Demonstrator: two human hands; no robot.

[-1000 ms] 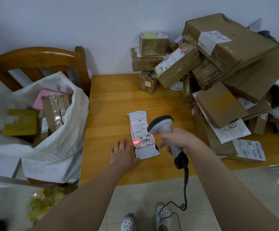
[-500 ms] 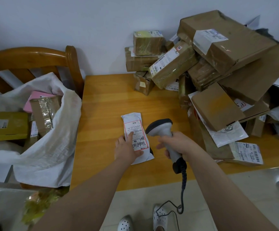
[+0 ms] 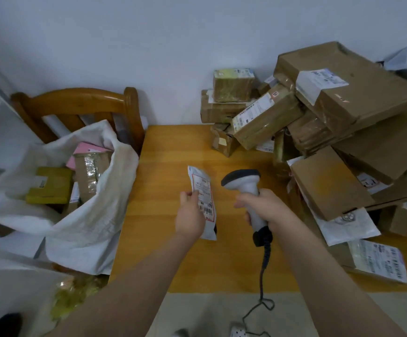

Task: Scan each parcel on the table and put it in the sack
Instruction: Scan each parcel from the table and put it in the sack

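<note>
Small white plastic mailer parcel w/ red-edged barcode label (image 3: 203, 198) is in the left grip (image 3: 190, 215), pinched along its left edge, label side up toward the camera. The parcel is over the middle of the orange-brown wooden bench (image 3: 173, 152), long axis running near-to-far. Can't tell if its near end touches the top.

Right grip (image 3: 263, 207) is closed round the handle of a grey handheld barcode scanner w/ dark head (image 3: 242, 182). The scanner is just right of the parcel & not touching it, head at the far end. A dark coiled cable (image 3: 262, 271) hangs from the handle base, past the near bench edge, down to the floor.

White woven sack (image 3: 95, 215) stands open left of the bench, against a brown wooden chair (image 3: 76, 103). Inside: flat yellow box (image 3: 50, 184), brown taped carton (image 3: 89, 171), pink pkg (image 3: 85, 150).

Far right: big pile of brown cardboard cartons (image 3: 331, 105) w/ white labels, stacked & leaning by the wall. Near right, at the pile's foot: flat white mailers w/ barcodes (image 3: 377, 261) on the bench.
</note>
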